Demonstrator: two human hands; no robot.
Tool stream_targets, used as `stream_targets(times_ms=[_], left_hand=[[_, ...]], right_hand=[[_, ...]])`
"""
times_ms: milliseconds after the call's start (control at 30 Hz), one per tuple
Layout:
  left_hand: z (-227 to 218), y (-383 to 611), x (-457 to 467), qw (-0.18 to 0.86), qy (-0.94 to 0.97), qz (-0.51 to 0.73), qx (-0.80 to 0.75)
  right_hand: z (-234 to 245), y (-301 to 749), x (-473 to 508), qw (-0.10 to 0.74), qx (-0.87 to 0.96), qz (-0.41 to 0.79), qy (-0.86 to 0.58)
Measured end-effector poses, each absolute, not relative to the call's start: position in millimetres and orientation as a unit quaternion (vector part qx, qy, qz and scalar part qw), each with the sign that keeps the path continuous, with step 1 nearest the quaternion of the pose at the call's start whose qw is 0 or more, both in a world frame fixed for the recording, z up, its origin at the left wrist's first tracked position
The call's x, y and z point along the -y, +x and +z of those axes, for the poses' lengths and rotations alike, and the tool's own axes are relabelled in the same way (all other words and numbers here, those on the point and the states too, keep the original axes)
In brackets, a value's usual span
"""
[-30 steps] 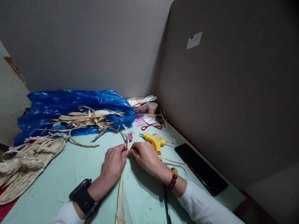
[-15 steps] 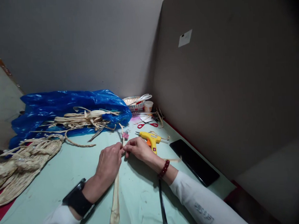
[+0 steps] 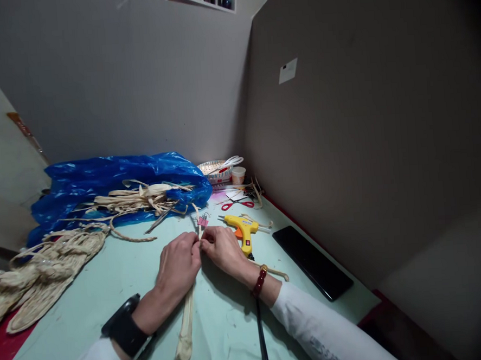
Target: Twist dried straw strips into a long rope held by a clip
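Observation:
My left hand (image 3: 180, 258) and my right hand (image 3: 223, 250) meet at the middle of the table, fingertips pinched together on a thin braid (image 3: 200, 229) of dried plant fibre. A pink binder clip (image 3: 203, 221) grips the braid just beyond my fingers. From under my left hand a wide, pale fibre strip (image 3: 186, 330) runs toward me. Another fibre strand (image 3: 275, 272) shows on the far side of my right wrist. The exact crossing of strands between my fingertips is hidden. A yellow glue gun (image 3: 245, 229) lies beside my right hand.
Fibre strips (image 3: 144, 199) lie on a blue plastic bag (image 3: 117, 168) at the back. Woven fibre pieces (image 3: 62, 267) rest at left. Red-handled scissors (image 3: 237, 205), a paper cup (image 3: 238, 174) and a basket (image 3: 215, 172) are farther back. A black phone-like slab (image 3: 313, 262) lies right; a black cable (image 3: 261, 336) runs forward.
My fingers have shifted slightly on the braid, and my right hand has turned a little. The strand beside my right wrist has swung toward me. The camera view has tilted up slightly.

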State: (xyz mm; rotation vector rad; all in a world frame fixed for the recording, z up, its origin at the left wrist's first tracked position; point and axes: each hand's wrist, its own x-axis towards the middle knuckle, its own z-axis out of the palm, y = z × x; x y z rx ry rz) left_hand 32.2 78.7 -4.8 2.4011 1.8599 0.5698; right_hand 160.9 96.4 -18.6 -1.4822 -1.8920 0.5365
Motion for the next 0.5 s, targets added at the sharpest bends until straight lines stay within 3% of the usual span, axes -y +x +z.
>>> stream_targets(times_ms=[333, 500], left_hand=[[-19, 46, -67, -0.054, 0.811, 0.097, -0.575], [-21, 52, -60, -0.024, 0.814, 0.069, -0.576]], right_hand=[[-35, 167, -116, 0.393, 0.596, 0.492, -0.498], [-36, 169, -112, 0.41, 0.567, 0.549, -0.456]])
